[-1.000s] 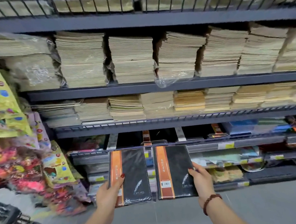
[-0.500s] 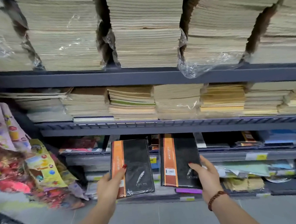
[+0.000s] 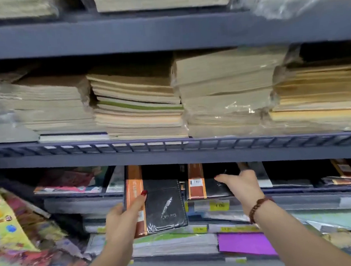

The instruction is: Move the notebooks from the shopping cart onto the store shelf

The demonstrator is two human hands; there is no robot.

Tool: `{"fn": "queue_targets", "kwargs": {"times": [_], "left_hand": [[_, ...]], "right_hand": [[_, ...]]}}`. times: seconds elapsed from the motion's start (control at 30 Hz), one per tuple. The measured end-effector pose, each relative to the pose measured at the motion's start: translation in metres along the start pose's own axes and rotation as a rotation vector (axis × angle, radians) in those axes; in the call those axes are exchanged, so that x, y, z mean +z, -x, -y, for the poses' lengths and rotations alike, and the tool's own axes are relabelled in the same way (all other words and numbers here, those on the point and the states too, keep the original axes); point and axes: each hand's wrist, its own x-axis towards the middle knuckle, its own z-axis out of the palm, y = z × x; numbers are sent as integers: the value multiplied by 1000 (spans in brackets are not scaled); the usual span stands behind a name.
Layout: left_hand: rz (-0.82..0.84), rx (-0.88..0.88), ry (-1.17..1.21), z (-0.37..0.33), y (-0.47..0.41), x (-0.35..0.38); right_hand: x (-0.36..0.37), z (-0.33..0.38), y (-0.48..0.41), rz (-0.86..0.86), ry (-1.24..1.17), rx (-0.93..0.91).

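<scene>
My left hand grips a black notebook with an orange spine band and a silver feather, tilted, its top end going under the dark shelf board. A second black notebook with an orange band lies on the lower shelf to its right. My right hand, with a bead bracelet on the wrist, rests flat on that second notebook's right side, fingers spread, pushing rather than gripping. The shopping cart is out of view.
Stacks of beige exercise books, some in plastic wrap, fill the shelf above. Colourful packets hang at the left. Below the notebooks lie paper packs and a purple sheet, with yellow price tags on the shelf edges.
The view has moved closer to the shelf. Both notebooks went forward into the lower shelf; the right one now lies on the shelf with my right hand opened flat on it.
</scene>
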Motion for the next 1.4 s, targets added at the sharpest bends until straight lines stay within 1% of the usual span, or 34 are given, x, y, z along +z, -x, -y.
{"fn": "queue_targets", "kwargs": {"times": [0.1,0.2,0.3,0.37,0.43,0.53,0.6,0.67,0.77,0.87,1.0,1.13,1.27,1.4], "left_hand": [[16,6,60,2,2,3],[9,4,118,5,-2,6],[1,52,139,2,3,8],[10,39,123,0,6,10],[4,75,138,-1,5,10],[33,69,145,-1,4,10],[19,97,155,-2,5,11],[28,99,156,-5,7,12],[23,121,167,-10,8,12],[21,108,155,-13,8,10],[21,113,159,-17,7,10],[20,119,175,-21,5,10],[6,133,191,-26,7,12],[2,118,180,-29,6,15]], "right_hand": [[2,-9,-7,-19,157,-45],[0,-11,-8,-33,312,-147],[-5,-11,-8,92,497,-204],[-8,-11,-9,162,580,-274],[-12,-9,-7,223,583,-313],[-15,-7,-7,323,588,-356],[-17,-7,-7,354,604,-386],[-17,-5,-6,333,598,-403],[-14,-2,-6,258,589,-430],[-7,0,-10,195,576,-409],[7,1,-17,161,633,-354],[21,-2,-25,80,608,-389],[26,-5,-24,71,575,-380],[24,-8,-21,103,512,-391]]}}
